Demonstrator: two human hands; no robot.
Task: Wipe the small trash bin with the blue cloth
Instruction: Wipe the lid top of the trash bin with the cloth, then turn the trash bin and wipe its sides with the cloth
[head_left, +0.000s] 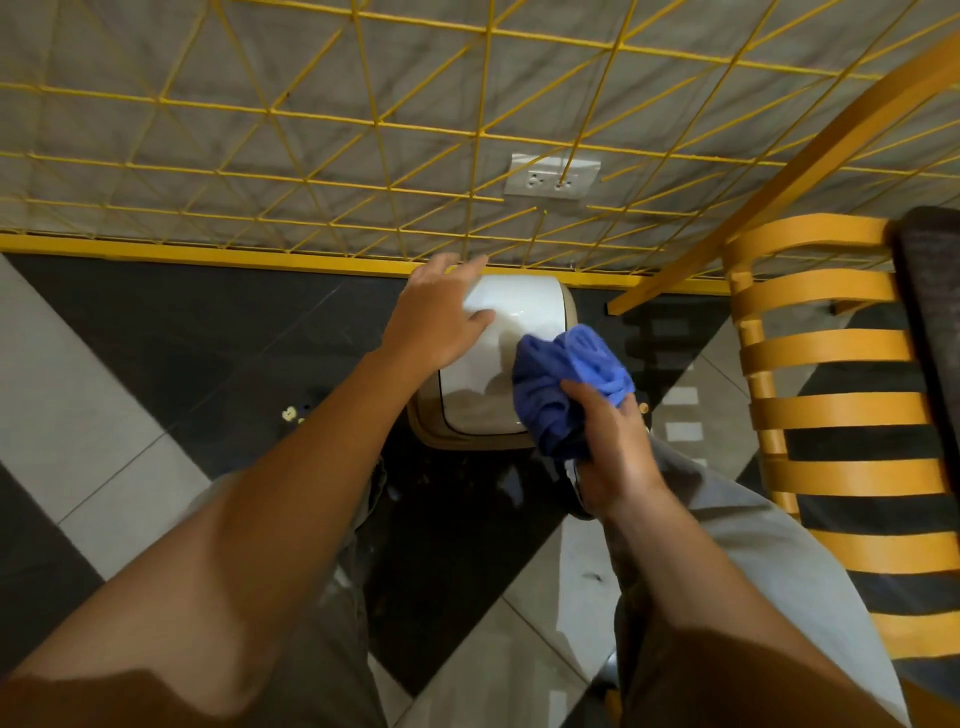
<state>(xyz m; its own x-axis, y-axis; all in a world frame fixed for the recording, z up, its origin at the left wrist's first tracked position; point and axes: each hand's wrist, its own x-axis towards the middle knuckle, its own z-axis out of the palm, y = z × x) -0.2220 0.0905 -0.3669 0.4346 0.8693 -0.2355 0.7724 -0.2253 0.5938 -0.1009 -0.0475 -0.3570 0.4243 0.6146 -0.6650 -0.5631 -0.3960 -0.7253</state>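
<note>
The small trash bin stands on the floor against the wall, beige with a glossy white lid. My left hand rests on the lid's far left part, fingers spread and reaching over the back edge. A bunched blue cloth lies on the lid's right side, gripped from below by my right hand. The cloth hides the lid's near right corner.
A yellow wire grid covers the grey wall behind the bin, with a white power socket above it. An orange slatted chair stands close on the right. The floor has black and grey tiles; small crumbs lie left of the bin.
</note>
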